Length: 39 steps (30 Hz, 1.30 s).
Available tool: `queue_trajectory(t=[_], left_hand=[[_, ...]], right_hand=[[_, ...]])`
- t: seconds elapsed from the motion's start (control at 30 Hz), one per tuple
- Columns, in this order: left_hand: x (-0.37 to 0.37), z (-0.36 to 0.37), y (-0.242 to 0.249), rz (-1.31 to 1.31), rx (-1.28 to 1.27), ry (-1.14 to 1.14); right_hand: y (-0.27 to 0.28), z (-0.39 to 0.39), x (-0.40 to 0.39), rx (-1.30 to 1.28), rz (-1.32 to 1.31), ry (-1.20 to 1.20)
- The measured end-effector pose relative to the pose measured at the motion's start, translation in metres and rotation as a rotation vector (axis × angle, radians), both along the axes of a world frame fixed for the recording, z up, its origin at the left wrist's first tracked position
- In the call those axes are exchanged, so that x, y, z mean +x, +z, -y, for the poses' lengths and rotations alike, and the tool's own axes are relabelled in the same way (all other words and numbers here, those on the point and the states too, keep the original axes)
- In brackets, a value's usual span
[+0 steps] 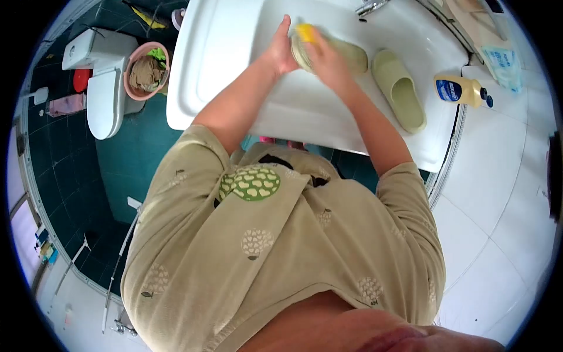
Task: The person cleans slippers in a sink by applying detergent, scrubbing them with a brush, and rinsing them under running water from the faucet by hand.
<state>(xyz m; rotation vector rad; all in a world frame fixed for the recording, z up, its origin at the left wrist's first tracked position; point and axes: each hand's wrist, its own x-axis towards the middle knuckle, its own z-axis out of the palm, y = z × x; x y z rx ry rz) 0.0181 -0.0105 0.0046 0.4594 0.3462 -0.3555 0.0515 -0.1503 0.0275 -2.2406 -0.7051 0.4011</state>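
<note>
The person's tan shirt point(281, 234) is nearest, with both bare forearms reaching forward from its sleeves over a white sink point(220, 47). Between and just beyond the hands is a pale green slipper point(352, 57), lying crosswise above the sink's floor; whether it touches that floor I cannot tell. The left hand point(282, 57) is at the slipper's left end, palm turned toward it and thumb standing up; its fingers are mostly hidden, so I cannot tell how firmly they close. The right hand point(324, 57) crosses over the slipper's middle, fingers closed around a yellow block point(305, 32) at the slipper's left part. The slipper's right end sticks out past the right hand.

The other slipper point(394, 79) lies in the sink to the right of the right hand, apart from both hands. A tap point(372, 7) is beyond them. A bottle point(459, 90) lies past the sink's right side; well to the left, a pink tub point(128, 77) of cloths point(147, 75) stands beside a toilet point(104, 100).
</note>
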Motion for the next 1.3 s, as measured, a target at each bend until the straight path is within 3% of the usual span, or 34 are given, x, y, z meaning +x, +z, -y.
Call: queue_trajectory(t=[0.07, 0.13, 0.17, 0.27, 0.37, 0.47, 0.53, 0.6, 0.73, 0.8, 0.9, 0.97, 1.03, 1.1, 1.17, 1.2, 1.27, 1.3], left_hand=[[-0.006, 0.000, 0.008, -0.036, 0.018, 0.013], [-0.005, -0.003, 0.015, -0.046, 0.051, 0.022], [-0.003, -0.003, 0.014, -0.068, -0.008, 0.019], [0.000, -0.001, 0.013, -0.129, -0.031, 0.031], [-0.006, 0.005, 0.003, -0.041, -0.126, -0.049], [-0.005, -0.001, 0.017, -0.063, 0.006, 0.014], [0.000, -0.001, 0.010, -0.087, -0.109, -0.015], [-0.002, 0.003, 0.013, -0.105, -0.074, -0.008], [-0.001, -0.001, 0.010, -0.048, -0.080, -0.040], [-0.002, 0.001, 0.019, -0.071, -0.065, -0.038], [0.003, 0.004, 0.008, -0.023, 0.050, -0.048], [0.005, 0.001, 0.001, 0.038, 0.146, -0.064], [0.004, -0.003, 0.003, -0.164, 0.149, -0.029], [-0.003, -0.011, 0.011, -0.129, 0.132, 0.010], [-0.009, -0.010, 0.028, -0.090, 0.117, 0.061], [-0.018, -0.004, 0.034, -0.083, 0.097, 0.070], [-0.033, 0.008, 0.042, -0.072, 0.059, 0.078], [-0.040, 0.014, 0.023, 0.062, -0.037, 0.026]], right_hand=[[0.000, -0.011, -0.015, -0.062, 0.073, 0.100], [-0.011, -0.009, 0.006, 0.123, 0.145, -0.015], [0.006, 0.006, 0.021, -0.219, -0.070, -0.137], [-0.045, 0.053, 0.057, -0.060, -0.039, -0.136], [0.017, -0.006, -0.006, -0.022, 0.038, 0.011], [-0.017, 0.000, 0.011, 0.017, 0.110, -0.007], [-0.036, 0.037, 0.050, -0.061, 0.052, -0.036], [-0.074, 0.077, 0.072, -0.079, -0.056, -0.204], [-0.025, 0.019, 0.012, -0.170, 0.053, -0.113], [-0.014, 0.012, -0.006, -0.003, 0.016, -0.025], [-0.060, 0.077, 0.051, -0.298, -0.144, -0.254], [-0.089, 0.120, 0.078, -0.258, 0.015, -0.333], [-0.084, 0.127, 0.079, -0.264, 0.070, -0.306], [-0.067, 0.131, 0.077, -0.252, 0.136, -0.293], [-0.018, 0.122, 0.056, 0.147, -0.684, -0.775], [0.000, 0.116, 0.049, 0.154, -0.684, -0.774], [0.024, 0.110, 0.039, 0.581, -0.837, -0.761], [0.024, 0.112, 0.042, 0.595, -0.831, -0.759]])
